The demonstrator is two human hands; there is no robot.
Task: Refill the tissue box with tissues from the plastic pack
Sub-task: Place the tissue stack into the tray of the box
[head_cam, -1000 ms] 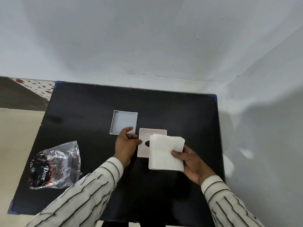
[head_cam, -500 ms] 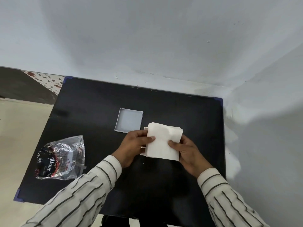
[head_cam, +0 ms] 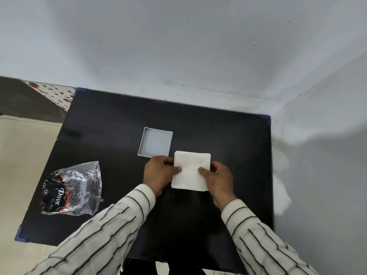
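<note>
Two hands frame a single stack of tissues [head_cam: 191,170] lying on the black table [head_cam: 111,124]. The left hand [head_cam: 158,173] grips the stack's left edge, thumb on top and fingers curled at the side; the right hand [head_cam: 218,178] grips the right edge in the same way, so both sets of fingers are closed on the stack. The stack is near-square, slightly longer toward and away from the person. The open white box tray [head_cam: 155,142] lies just beyond the left fingertips, up and to the left of the stack, nearly touching its far-left corner; the left hand is therefore the nearer. The plastic pack [head_cam: 72,188] lies well apart, left of the left wrist. What lies under the stack cannot be seen.
</note>
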